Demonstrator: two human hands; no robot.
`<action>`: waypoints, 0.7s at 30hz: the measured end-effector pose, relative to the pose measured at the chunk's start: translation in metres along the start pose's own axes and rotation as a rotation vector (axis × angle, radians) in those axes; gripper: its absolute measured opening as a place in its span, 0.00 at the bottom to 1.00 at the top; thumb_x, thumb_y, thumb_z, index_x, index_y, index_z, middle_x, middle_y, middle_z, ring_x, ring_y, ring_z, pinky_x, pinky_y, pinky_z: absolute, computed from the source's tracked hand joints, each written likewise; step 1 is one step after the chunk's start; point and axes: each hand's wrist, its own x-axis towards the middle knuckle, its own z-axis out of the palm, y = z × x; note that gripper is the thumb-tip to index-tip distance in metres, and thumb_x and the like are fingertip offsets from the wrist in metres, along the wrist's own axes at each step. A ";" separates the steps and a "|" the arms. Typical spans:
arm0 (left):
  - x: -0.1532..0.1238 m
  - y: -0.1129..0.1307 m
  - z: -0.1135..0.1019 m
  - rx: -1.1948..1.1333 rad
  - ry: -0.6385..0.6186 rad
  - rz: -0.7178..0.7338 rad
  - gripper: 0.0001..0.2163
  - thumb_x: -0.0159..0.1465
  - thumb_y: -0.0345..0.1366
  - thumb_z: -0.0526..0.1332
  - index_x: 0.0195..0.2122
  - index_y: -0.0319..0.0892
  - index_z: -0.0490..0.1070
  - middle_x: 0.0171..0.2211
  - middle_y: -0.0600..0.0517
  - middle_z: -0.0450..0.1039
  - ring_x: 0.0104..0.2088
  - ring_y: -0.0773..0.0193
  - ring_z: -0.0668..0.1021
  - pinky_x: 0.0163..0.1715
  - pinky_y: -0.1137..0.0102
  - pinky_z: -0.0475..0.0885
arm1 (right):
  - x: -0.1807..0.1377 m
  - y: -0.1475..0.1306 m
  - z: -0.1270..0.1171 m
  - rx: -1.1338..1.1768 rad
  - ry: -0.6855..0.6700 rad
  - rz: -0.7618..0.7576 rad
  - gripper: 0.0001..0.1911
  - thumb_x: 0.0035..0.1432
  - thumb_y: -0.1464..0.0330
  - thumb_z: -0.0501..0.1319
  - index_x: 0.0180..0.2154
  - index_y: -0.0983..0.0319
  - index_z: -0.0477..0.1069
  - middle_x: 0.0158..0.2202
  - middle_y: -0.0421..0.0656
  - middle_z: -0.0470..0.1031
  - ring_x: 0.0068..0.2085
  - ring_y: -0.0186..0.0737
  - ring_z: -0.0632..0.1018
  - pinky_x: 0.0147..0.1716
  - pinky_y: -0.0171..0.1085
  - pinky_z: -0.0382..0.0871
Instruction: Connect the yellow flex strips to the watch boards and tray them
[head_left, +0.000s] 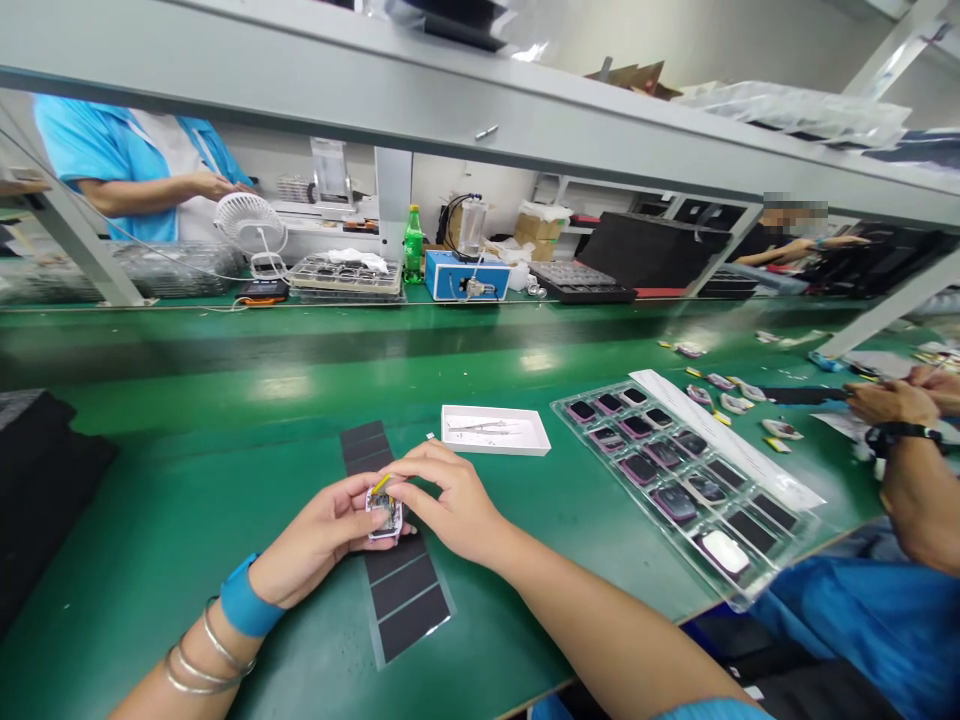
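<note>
Green bench [187, 500] carries a black segmented strip [397, 590]; above it, a small white-framed rectangular module [385, 518] with a yellow tab [380, 484] sits pinched between the partly closed left hand [319, 535] and right hand [450, 500].

My two hands, close together at centre. My left hand [319, 530] lies turned inward, its fingers curled; my right hand [450, 500] arches over from the other side, its fingers bent downward, so that the fingertips of both nearly meet. My left forearm [176, 675] enters from lower left, with a bright blue wristband [251, 597] and thin silver bangles [210, 655]. My bare right forearm [607, 640] enters from lower right.
</note>
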 end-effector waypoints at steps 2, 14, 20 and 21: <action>0.000 0.000 0.003 0.008 0.034 -0.002 0.15 0.55 0.33 0.64 0.45 0.41 0.70 0.37 0.46 0.76 0.38 0.56 0.78 0.39 0.66 0.72 | 0.000 0.002 0.002 0.000 0.002 0.000 0.08 0.57 0.71 0.59 0.39 0.59 0.74 0.35 0.42 0.74 0.39 0.36 0.73 0.46 0.39 0.64; 0.004 -0.003 0.003 -0.030 0.158 -0.007 0.13 0.53 0.36 0.65 0.40 0.39 0.74 0.30 0.46 0.77 0.33 0.59 0.78 0.33 0.69 0.73 | 0.002 0.010 0.014 0.035 0.002 0.078 0.07 0.57 0.70 0.60 0.39 0.59 0.74 0.35 0.41 0.73 0.40 0.35 0.73 0.46 0.38 0.64; 0.005 -0.004 -0.001 -0.075 0.154 -0.009 0.09 0.54 0.33 0.64 0.36 0.38 0.74 0.30 0.47 0.77 0.33 0.61 0.78 0.33 0.70 0.73 | 0.004 0.011 0.019 0.065 0.003 0.078 0.06 0.56 0.71 0.60 0.37 0.59 0.74 0.34 0.41 0.72 0.40 0.36 0.72 0.42 0.36 0.66; 0.005 -0.004 -0.001 -0.077 0.150 -0.002 0.09 0.54 0.33 0.64 0.37 0.38 0.74 0.31 0.47 0.77 0.33 0.61 0.78 0.34 0.70 0.73 | 0.004 0.012 0.020 0.075 0.001 0.074 0.06 0.56 0.70 0.60 0.37 0.59 0.74 0.34 0.41 0.72 0.40 0.36 0.72 0.42 0.36 0.66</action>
